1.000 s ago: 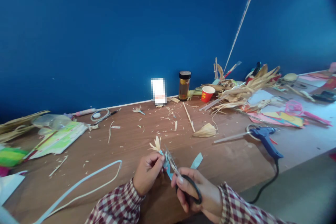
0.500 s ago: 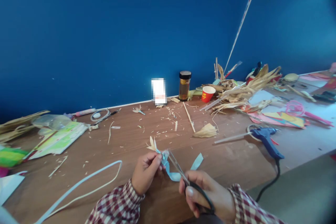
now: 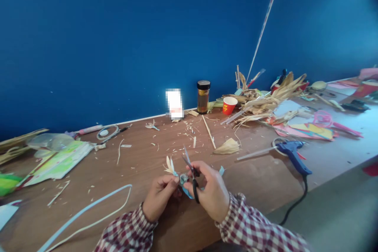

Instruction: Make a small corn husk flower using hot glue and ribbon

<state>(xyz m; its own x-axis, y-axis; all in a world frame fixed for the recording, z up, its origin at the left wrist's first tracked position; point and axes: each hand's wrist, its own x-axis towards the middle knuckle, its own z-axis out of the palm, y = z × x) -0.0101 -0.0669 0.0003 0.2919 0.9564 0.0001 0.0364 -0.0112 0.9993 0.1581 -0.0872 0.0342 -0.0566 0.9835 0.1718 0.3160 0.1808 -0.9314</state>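
Between the thumb and fingers of my left hand is a small corn-husk piece with pale pointed tips and light blue wrapping. My right hand holds black-handled scissors, their blades slightly parted and pointing up and away. Its fingertips also reach the blue strip close to my left fingers; whether they pinch it cannot be made out. One end of that strip shows behind my right hand. The rest of it is hidden by the hand.
A blue glue gun with a cord lies at the right. Behind are a dried husk, a red paper cup, a dark-lidded jar and a husk pile. A light blue wire arches at the left front.
My right hand has come up and left to my left hand. The scissors have swung upright, away from the blue strip. The view has shifted slightly right.
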